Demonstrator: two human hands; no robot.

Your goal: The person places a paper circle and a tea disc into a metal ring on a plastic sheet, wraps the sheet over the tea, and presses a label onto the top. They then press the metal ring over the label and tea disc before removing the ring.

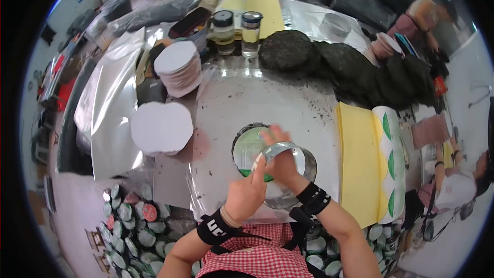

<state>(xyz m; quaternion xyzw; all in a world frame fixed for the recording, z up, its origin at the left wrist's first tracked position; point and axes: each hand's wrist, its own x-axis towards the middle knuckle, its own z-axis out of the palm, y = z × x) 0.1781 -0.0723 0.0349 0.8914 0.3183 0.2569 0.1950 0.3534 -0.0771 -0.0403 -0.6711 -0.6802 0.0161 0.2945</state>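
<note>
My left hand (246, 195) is closed on the near left side of a wide metal ring (311, 163), its thumb along the rim. My right hand (282, 163) overlaps the ring in this view, its slightly blurred fingers stretched past the far rim. Those fingertips are at the right edge of a round dark-edged cake (234, 141). On top of the cake lies a round green-and-white label (249, 149). Under both is a shiny pale work sheet (221, 108) with dark crumbs scattered over it.
White paper discs (162, 127) are stacked at left. Dark round cakes (288, 50) line the back right, beside two lidded bottles (251, 36). Yellow sheets (357, 164) and a label strip (392, 164) lie right. Wrapped cakes (146, 237) fill the space below. Co-workers (458, 188) sit at right.
</note>
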